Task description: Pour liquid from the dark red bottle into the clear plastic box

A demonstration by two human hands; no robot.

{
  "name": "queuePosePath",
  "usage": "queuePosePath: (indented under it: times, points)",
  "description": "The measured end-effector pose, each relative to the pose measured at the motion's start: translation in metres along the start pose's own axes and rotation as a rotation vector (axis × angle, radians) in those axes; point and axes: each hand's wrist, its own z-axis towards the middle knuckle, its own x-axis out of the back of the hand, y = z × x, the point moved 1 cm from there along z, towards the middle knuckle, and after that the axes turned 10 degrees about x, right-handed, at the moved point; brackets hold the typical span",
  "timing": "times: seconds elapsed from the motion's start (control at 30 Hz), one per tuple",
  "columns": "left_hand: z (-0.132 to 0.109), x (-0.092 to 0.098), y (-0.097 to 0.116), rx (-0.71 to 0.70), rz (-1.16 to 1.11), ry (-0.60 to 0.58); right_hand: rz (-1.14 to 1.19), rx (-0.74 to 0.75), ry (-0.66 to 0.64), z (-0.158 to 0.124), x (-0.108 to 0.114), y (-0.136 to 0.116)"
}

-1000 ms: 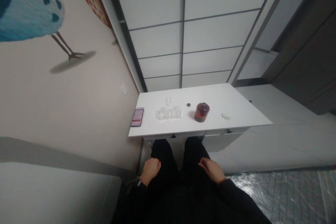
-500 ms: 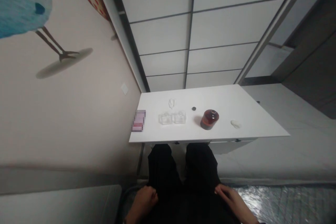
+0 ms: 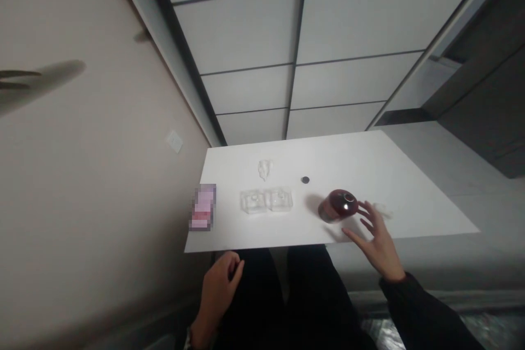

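My right hand (image 3: 376, 241) hovers over the front edge of the white table (image 3: 418, 197), fingers spread, holding nothing. It is a little to the right of a round dark red bottle (image 3: 338, 205) and does not touch it. A small white object (image 3: 384, 211) lies just beyond the fingertips. My left hand (image 3: 219, 280) is below the table's front edge by my left knee, fingers loosely curled and empty.
Two clear glass containers (image 3: 266, 200) stand side by side at mid table, with a small clear piece (image 3: 264, 169) behind them. A small dark cap (image 3: 305, 180) lies beside the bottle. A blurred pink packet (image 3: 202, 207) sits at the left edge. The wall runs along the left.
The view has moved closer to the table. My right hand rose from my lap to the table beside the red bottle. My left hand lifted toward the table edge.
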Motion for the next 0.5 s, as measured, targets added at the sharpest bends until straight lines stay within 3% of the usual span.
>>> queuePosePath:
  times: [0.1, 0.17, 0.37, 0.5]
  points:
    - [0.035, 0.008, 0.012, -0.086, -0.173, 0.203, 0.050, -0.025, 0.016, 0.010, -0.015, 0.003]
    - [0.058, 0.008, 0.015, -0.124, -0.193, 0.270, 0.074, -0.057, 0.024, 0.014, -0.021, 0.005]
    - [0.109, -0.012, 0.017, -0.172, -0.120, 0.299, 0.117, -0.048, -0.054, 0.025, -0.036, 0.005]
    - [0.122, -0.020, 0.019, -0.246, -0.045, 0.369, 0.104, 0.008, -0.233, 0.043, -0.041, 0.002]
